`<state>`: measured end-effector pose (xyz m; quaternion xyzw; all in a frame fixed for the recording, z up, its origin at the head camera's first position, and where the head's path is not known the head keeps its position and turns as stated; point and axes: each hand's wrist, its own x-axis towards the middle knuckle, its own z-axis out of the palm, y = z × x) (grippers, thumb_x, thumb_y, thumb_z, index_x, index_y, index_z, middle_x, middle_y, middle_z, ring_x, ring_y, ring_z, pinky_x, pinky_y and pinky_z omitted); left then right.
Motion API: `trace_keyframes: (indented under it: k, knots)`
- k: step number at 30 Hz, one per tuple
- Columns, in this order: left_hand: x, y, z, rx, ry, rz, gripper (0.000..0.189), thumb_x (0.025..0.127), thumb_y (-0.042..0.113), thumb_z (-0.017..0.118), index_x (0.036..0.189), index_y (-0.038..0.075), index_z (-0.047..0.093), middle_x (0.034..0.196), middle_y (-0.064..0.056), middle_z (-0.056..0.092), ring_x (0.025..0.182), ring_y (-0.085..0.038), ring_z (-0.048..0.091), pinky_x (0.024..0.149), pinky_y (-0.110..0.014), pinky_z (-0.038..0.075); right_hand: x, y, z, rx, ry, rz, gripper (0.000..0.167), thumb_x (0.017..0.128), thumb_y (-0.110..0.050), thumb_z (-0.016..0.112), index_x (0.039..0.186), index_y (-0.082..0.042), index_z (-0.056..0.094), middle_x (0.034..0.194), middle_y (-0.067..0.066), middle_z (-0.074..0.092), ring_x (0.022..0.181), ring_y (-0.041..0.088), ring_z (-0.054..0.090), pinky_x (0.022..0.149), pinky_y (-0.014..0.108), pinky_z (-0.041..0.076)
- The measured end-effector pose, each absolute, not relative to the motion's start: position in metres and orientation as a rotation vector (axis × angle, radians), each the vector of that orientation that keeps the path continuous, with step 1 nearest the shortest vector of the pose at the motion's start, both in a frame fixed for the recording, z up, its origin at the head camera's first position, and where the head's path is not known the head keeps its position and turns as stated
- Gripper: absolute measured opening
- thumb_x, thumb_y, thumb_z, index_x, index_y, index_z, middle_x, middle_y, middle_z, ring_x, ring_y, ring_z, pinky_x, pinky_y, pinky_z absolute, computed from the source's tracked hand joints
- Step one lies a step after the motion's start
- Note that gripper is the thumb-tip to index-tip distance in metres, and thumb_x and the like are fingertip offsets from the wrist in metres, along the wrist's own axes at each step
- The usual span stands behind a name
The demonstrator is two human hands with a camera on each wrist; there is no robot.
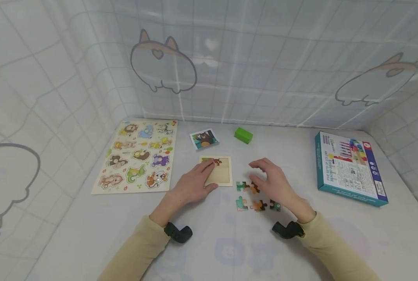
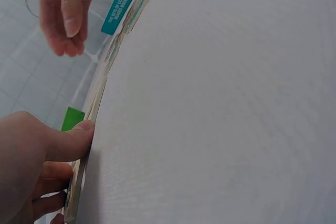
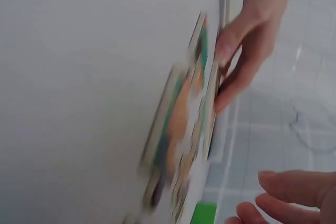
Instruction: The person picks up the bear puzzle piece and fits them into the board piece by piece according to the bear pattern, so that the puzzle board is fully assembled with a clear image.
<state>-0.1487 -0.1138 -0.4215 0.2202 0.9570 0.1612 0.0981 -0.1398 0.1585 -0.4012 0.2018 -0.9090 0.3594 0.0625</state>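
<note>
My left hand (image 1: 193,183) lies over the left side of a small square wooden puzzle tray (image 1: 230,175). Its fingertips touch the bear puzzle pieces (image 1: 217,161) fitted along the far edge, and its thumb (image 2: 79,139) rests at the near edge. To the right, my right hand (image 1: 272,181) hovers above loose puzzle pieces (image 1: 242,203), thumb and fingers apart with nothing between them. Several of these pieces, orange, brown and teal, lie face up; the hand partly covers some. In the right wrist view the loose pieces (image 3: 178,114) look blurred.
Behind the tray lie a bear picture card (image 1: 204,139) and a green block (image 1: 243,135). An animal puzzle board (image 1: 135,156) is at the left. A teal-edged box (image 1: 349,168) lies at the right. A patterned cloth wall (image 1: 230,70) rises behind.
</note>
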Motion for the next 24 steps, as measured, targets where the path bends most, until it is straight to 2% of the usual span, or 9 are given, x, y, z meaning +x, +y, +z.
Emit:
trace_keyframes:
  k: [6,13,17,24]
  knots:
    - [-0.149,-0.114,-0.422,0.650,2.831,0.485,0.071,0.101,0.046,0.053,0.157,0.008,0.030,0.167,-0.005,0.021,0.153,-0.025,0.023,0.120,-0.044,0.033,-0.146,0.180,-0.406,0.581,-2.766,1.076,0.032,0.089,-0.001,0.071,0.121,0.002,0.066,0.116,0.015,0.066,0.100,0.035,0.063,0.084,0.052,0.055]
    - [-0.150,-0.112,-0.423,0.659,2.834,0.484,0.070,0.102,0.046,0.052,0.157,0.008,0.030,0.167,-0.005,0.021,0.153,-0.025,0.023,0.120,-0.045,0.035,-0.156,0.202,-0.403,0.437,-2.919,1.033,0.034,0.091,0.003,0.066,0.125,0.005,0.062,0.122,0.022,0.062,0.114,0.040,0.060,0.098,0.058,0.051]
    - [-0.149,-0.112,-0.423,0.663,2.831,0.489,0.070,0.102,0.045,0.051,0.157,0.008,0.030,0.167,-0.005,0.021,0.153,-0.025,0.022,0.120,-0.045,0.034,-0.159,0.214,-0.402,0.367,-3.024,0.973,0.036,0.092,0.002,0.064,0.127,0.006,0.060,0.125,0.025,0.059,0.116,0.042,0.058,0.098,0.058,0.051]
    - [-0.147,-0.113,-0.421,0.651,2.835,0.491,0.071,0.102,0.045,0.052,0.157,0.008,0.030,0.167,-0.006,0.021,0.153,-0.025,0.022,0.120,-0.044,0.034,-0.169,0.227,-0.412,0.519,-3.017,0.919,0.032,0.093,-0.002,0.066,0.124,0.005,0.063,0.120,0.023,0.059,0.110,0.039,0.057,0.095,0.057,0.050]
